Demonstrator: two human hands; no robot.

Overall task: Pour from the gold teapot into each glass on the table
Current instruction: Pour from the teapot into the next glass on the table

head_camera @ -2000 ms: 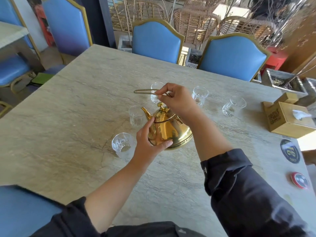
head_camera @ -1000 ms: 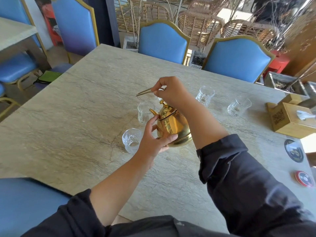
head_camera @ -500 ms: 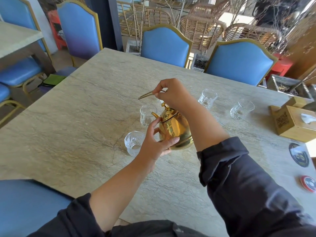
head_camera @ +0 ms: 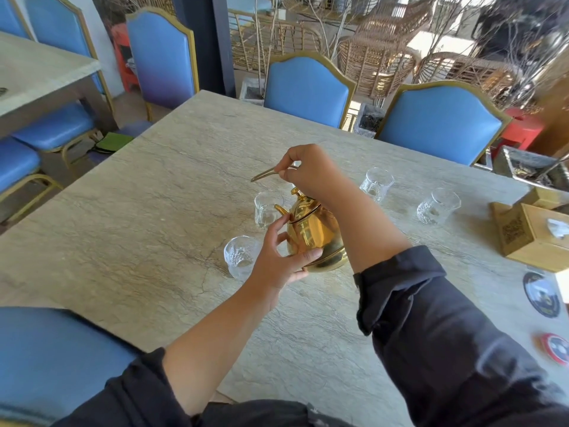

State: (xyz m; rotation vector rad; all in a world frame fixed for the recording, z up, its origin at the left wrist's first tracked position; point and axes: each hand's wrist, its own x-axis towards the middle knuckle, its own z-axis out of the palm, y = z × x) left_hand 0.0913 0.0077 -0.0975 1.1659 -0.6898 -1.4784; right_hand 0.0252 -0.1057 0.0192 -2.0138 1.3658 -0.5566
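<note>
The gold teapot [head_camera: 314, 238] is tilted to the left in the middle of the stone table [head_camera: 147, 217]. My right hand [head_camera: 308, 171] is closed on its thin wire handle above the lid. My left hand [head_camera: 277, 257] cups the pot's lower left side, thumb under the belly. The spout points at a clear glass [head_camera: 267, 209] just behind it. A second patterned glass [head_camera: 240, 257] stands next to my left hand. Two more glasses stand to the right, one [head_camera: 376, 184] nearer and one [head_camera: 437, 206] farther. Part of another glass is hidden behind my right hand.
A wooden tissue box [head_camera: 532, 235] sits at the right edge, with a dark round coaster [head_camera: 541, 298] and a red one [head_camera: 555, 348] nearer me. Blue gold-framed chairs [head_camera: 308, 87] line the far side; another chair seat [head_camera: 46, 359] is at my lower left.
The teapot has been lifted and tipped further left, spout toward the glass behind it. My head view has shifted, so the table contents sit slightly more to the right.
</note>
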